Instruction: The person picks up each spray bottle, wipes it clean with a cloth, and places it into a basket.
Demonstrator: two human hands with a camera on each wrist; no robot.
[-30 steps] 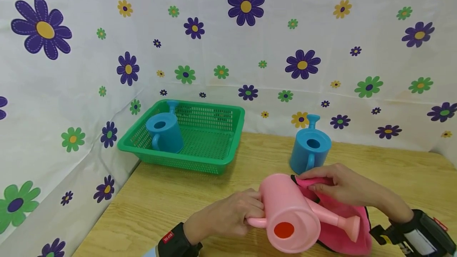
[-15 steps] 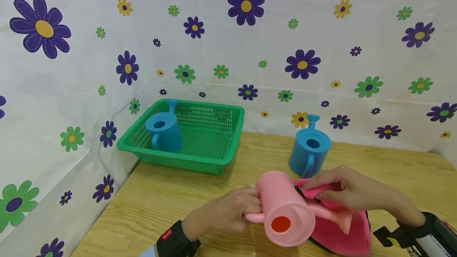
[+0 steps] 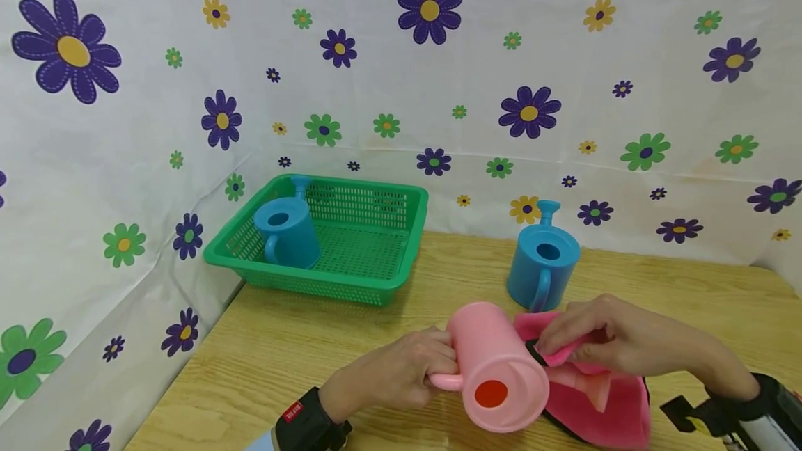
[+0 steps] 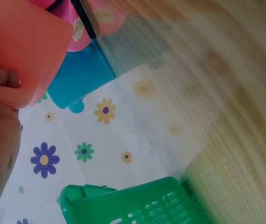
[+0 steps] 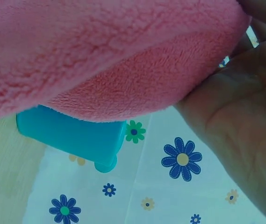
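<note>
My left hand [image 3: 416, 367] grips the handle of a pink watering can [image 3: 495, 367], which is tilted so its top opening faces me and its spout points right. Between the fingers and thumb of my right hand [image 3: 617, 336] is a fold of a pink fleecy cloth [image 3: 617, 416] with a dark edge, held against the can's side near the base of the spout. The rest of the cloth hangs below and behind the spout. In the right wrist view the plush cloth [image 5: 137, 79] fills the top and hides the can.
A blue watering can [image 3: 544, 266] stands on the wooden table [image 3: 301, 339] just behind my right hand. At the back left sits a green basket [image 3: 357, 287] with another blue watering can [image 3: 291, 235] inside. A flower-print sheet [image 3: 376, 75] covers the wall behind.
My right hand has moved right and slightly down with the cloth, along the can toward its spout. The pink can has shifted a little left, still in my left hand.
</note>
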